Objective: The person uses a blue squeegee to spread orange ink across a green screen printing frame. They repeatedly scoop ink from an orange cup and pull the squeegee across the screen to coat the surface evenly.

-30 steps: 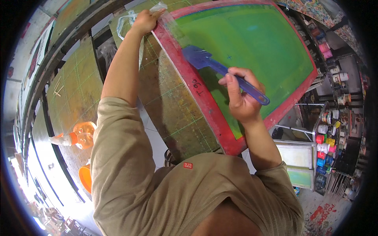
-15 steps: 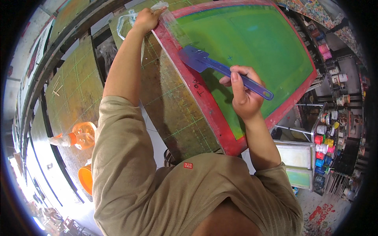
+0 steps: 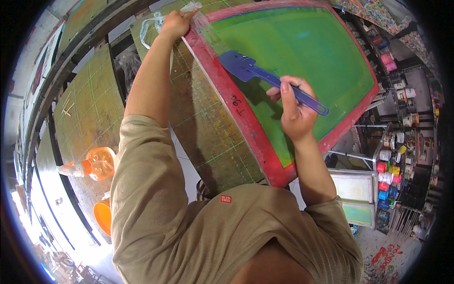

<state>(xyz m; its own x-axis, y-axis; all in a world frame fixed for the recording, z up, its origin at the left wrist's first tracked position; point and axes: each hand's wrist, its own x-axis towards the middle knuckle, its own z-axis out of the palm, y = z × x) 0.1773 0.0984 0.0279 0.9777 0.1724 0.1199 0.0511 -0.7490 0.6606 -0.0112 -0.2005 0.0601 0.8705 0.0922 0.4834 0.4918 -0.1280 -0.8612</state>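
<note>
Over the green screen point(image 3: 307, 61): 1 blue spatula point(image 3: 239, 66)
Right hand point(image 3: 299, 111): closed around the spatula's handle point(image 3: 313, 102)
Left hand point(image 3: 175, 24): at the far-left corner of the red frame point(image 3: 253, 128); cannot tell whether gripping

A loose khaki shirt point(image 3: 227, 236) has wrinkled, elbow-length sleeves point(image 3: 146, 189) and a small red square patch point(image 3: 226, 199).

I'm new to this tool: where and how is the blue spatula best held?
Probably by the long handle of the blue spatula, coming from the near right and pinching between thumb and fingers. The handle is slim and its free end points to the lower right, while the wide, flat blade lies away at the upper left. The right grip holds it by the handle.
</note>
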